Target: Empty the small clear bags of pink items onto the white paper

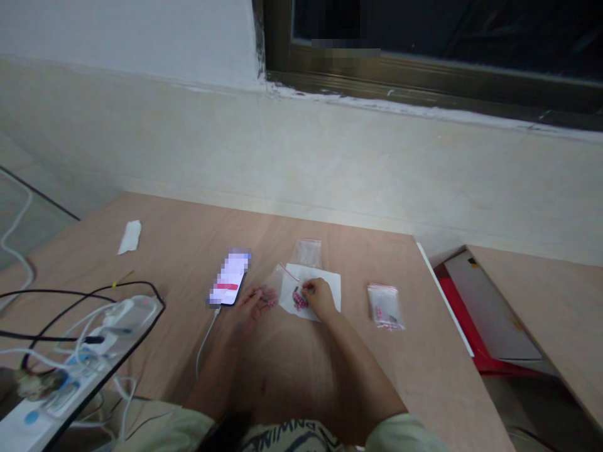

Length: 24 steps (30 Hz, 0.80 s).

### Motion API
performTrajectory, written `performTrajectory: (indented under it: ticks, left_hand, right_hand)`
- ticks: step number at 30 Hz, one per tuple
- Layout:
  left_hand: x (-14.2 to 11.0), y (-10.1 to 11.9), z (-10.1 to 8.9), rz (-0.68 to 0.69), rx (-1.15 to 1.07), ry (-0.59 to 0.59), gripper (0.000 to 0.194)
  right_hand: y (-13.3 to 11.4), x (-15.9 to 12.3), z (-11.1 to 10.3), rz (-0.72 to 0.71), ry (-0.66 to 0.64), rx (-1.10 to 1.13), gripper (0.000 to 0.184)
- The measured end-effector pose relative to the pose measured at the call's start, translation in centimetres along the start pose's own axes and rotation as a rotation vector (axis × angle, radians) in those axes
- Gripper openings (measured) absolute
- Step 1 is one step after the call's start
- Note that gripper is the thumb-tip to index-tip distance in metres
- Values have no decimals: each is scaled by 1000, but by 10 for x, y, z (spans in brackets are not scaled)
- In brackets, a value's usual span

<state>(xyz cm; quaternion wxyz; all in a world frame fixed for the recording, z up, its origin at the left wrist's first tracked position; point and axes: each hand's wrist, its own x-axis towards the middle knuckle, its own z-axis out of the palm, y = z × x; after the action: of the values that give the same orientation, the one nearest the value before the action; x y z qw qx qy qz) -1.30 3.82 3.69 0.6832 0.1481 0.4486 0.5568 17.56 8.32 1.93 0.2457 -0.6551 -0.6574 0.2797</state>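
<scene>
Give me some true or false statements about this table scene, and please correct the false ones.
1. The right hand is over a white sheet with small pink items on it. True.
2. The smartphone lies to the right of the white sheet. False: it lies to the left, beside the left hand.
3. The resealable plastic bag to the right of the sheet has pink items inside. True.
4. The power strip lies on the right side of the table. False: it lies at the left side, among cables.
</scene>
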Motion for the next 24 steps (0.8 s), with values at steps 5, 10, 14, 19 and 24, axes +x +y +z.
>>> performTrajectory:
  ticks: [5, 10, 14, 19, 24]
  left_hand:
    - [9, 5, 4, -14, -1, -45, 13]
    - [11, 4, 4, 29, 80, -83, 26]
    - [7, 3, 3, 23, 144, -97, 27]
    - [-1, -1, 1, -31, 164, -86, 24]
    - [-8, -6, 0, -19, 199, -115, 21]
  right_hand:
    - [-3, 5, 1, 7, -38, -85, 6]
    - [-5, 3, 2, 11, 7, -79, 5]
    - [-10, 1, -9, 43, 90, 150, 6]
    - [-31, -6, -38, 32, 44, 409, 10]
    - [-46, -17, -47, -16, -76, 455, 11]
